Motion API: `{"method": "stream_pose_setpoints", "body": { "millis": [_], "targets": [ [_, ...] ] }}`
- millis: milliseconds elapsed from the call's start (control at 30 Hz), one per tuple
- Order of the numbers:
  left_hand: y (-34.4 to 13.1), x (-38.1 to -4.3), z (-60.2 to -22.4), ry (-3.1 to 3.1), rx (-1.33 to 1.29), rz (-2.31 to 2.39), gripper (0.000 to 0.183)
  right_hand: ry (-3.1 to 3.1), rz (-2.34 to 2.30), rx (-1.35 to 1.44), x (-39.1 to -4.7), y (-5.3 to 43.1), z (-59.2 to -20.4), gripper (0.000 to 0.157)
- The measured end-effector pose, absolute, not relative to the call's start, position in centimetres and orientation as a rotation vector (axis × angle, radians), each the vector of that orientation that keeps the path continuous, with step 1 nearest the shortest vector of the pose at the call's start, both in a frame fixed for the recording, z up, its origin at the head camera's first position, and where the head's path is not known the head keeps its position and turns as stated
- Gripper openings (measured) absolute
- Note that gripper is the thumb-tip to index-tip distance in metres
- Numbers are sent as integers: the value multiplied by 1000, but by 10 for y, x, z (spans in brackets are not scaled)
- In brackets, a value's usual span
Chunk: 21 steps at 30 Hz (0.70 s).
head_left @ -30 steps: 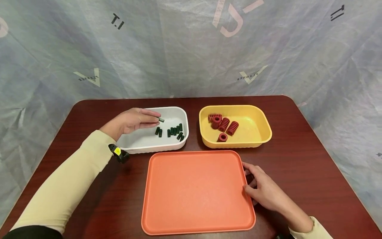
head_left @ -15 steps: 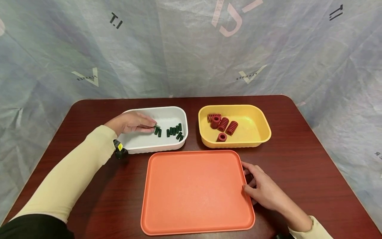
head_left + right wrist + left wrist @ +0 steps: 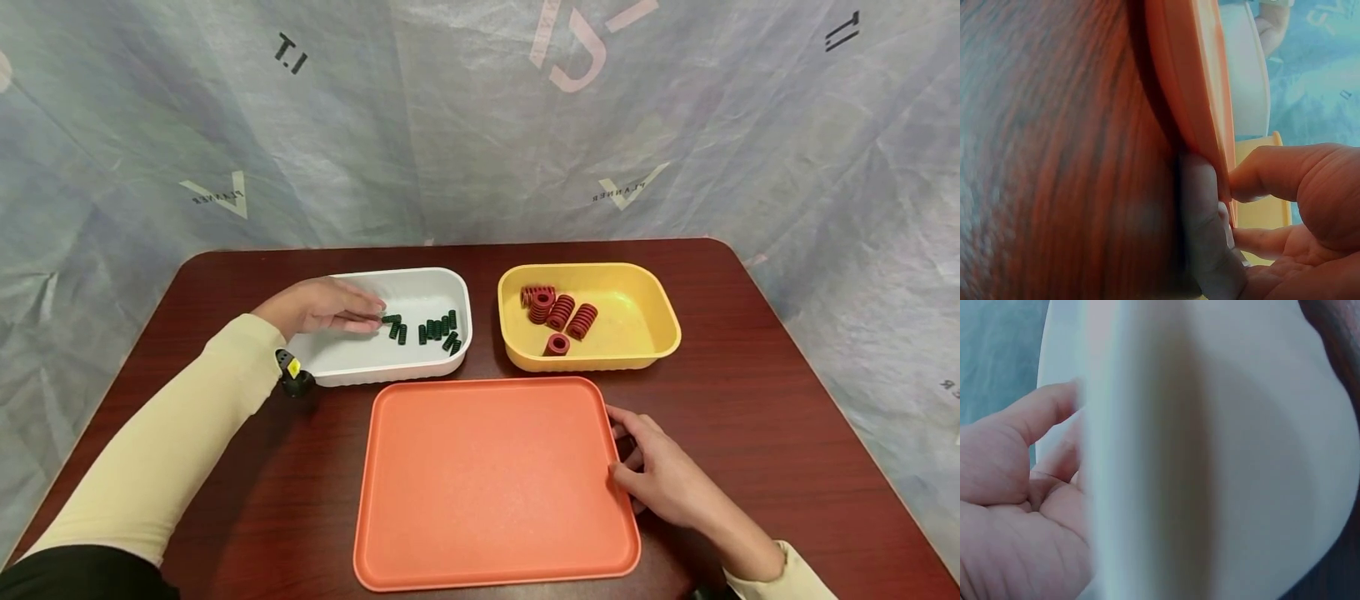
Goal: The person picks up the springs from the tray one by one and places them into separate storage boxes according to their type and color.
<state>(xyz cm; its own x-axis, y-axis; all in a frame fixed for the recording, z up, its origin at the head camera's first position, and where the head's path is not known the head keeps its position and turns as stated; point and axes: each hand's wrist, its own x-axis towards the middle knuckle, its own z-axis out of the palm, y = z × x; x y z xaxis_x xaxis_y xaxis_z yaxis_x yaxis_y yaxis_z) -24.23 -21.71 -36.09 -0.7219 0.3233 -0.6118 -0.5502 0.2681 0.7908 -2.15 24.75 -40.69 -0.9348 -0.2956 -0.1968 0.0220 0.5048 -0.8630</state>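
My left hand reaches over the left end of the white bin, its fingers fairly straight. Just beyond the fingertips a small dark green spring lies on the bin floor, beside several others like it. The left wrist view shows the palm, while a blurred pale band hides the fingertips. My right hand grips the right edge of the orange tray. Seen from the right wrist, the thumb meets the tray's rim, with other fingers against its outer side and underside.
A yellow bin holds several larger red springs, mostly toward its left side. It stands right of the white bin, behind the tray. All rest on a dark reddish wooden table, with a grey printed curtain behind.
My left hand has lowered a green spring from above the white bin onto its floor, let it go and drawn slightly left. The right hand and tray stay put.
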Motion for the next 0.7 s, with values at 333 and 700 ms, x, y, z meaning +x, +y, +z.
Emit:
{"method": "stream_pose_setpoints", "body": {
  "millis": [333, 700],
  "targets": [
    [-230, -229, -349, 1822, -47, 1565, 51, 2436, -1392, -233, -22, 247, -407, 72],
    [-218, -188, -333, 1851, 186, 1629, 44, 2441, -1352, -192, -22, 247, -404, 70]
  ]
}}
